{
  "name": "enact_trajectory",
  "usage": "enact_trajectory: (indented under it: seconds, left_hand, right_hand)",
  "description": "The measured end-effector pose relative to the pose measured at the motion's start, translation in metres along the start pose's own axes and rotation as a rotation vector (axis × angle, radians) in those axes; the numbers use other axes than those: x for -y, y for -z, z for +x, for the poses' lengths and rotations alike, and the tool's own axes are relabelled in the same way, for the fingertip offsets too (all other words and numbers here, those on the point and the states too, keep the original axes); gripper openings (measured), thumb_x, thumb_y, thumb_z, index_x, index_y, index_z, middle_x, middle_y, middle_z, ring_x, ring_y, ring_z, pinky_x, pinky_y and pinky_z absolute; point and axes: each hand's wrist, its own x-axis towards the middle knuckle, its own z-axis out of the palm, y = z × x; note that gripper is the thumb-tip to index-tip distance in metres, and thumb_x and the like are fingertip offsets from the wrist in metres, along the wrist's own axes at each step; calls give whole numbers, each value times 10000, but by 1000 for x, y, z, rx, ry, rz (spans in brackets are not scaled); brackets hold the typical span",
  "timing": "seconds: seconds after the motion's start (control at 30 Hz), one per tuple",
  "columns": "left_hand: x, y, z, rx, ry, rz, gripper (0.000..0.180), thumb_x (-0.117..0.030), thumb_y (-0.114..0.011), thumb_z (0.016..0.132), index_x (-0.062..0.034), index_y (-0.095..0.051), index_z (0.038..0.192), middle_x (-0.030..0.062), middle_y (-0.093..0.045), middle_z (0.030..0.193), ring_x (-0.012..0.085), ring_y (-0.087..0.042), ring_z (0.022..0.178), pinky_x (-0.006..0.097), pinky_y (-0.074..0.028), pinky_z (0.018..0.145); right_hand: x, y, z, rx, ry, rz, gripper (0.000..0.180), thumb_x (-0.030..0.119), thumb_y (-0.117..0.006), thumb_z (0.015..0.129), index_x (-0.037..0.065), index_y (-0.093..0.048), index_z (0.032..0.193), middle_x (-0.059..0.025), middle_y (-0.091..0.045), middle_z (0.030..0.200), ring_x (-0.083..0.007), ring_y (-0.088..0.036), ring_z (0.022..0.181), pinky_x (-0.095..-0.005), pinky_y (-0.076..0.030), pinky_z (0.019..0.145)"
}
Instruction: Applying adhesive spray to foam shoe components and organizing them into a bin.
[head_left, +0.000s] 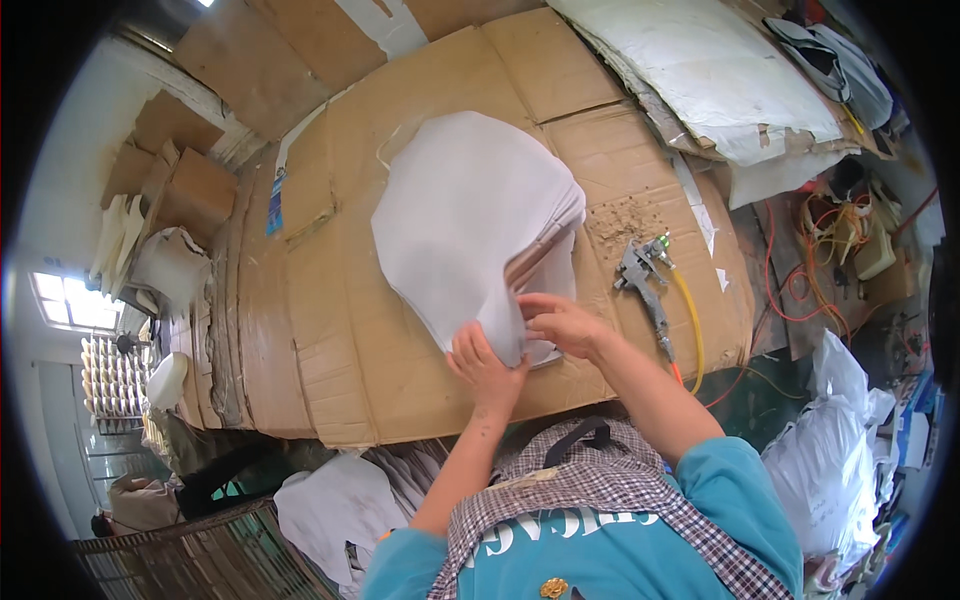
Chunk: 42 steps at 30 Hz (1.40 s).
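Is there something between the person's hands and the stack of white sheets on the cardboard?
Nothing visible. The left hand and right hand both already touch the near edge of the stack of white sheets. The spray gun lies apart, to the right.

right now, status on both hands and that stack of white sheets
Left hand flat on the stack's near edge. Right hand pinching the top white sheet's corner. Stack of white sheets on the cardboard-covered table. Spray gun lies right, clear.
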Motion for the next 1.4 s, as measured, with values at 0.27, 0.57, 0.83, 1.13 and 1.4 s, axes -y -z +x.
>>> enact_trajectory:
  seconds: [0.27,0.57,0.83,1.13,1.4]
  left_hand:
    - [27,21,60,-10,66,-251,546,-173,-718,596,-13,-508,1073,189,-586,941,365,-556,880,418,-440,770]
    - [15,18,31,92,25,-252,478,-147,-736,570,-27,-501,968,169,-575,882,355,-546,840,430,-435,732]
    - [15,17,31,53,-25,-232,463,-138,-738,554,-47,-500,940,142,-563,851,334,-538,822,420,-433,711]
    - [18,35,55,109,9,-325,436,-139,-729,558,-20,-523,923,171,-579,813,348,-557,794,422,-443,705]
    - [18,31,49,124,54,-325,423,-140,-726,559,-30,-518,910,162,-580,811,345,-561,791,417,-447,694]
  right_hand:
    - [-32,12,-28,-200,-269,-298,380,12,-484,826,-29,-433,1200,-136,-570,994,-193,-622,706,-293,-529,598]
    - [-101,10,-38,-492,62,-343,347,37,-512,824,20,-477,1169,-100,-577,860,-153,-591,585,-255,-502,481]
    - [-76,-6,-32,-526,-279,-70,187,147,-633,780,16,-577,902,-58,-558,686,-118,-535,494,-255,-445,419]
    - [-96,-10,11,-592,269,-389,167,153,-660,739,41,-543,778,-74,-568,679,-130,-568,597,-248,-465,502]
    - [-71,-7,-21,-547,-247,23,246,237,-665,769,40,-524,815,-52,-527,644,-140,-540,550,-280,-487,497]
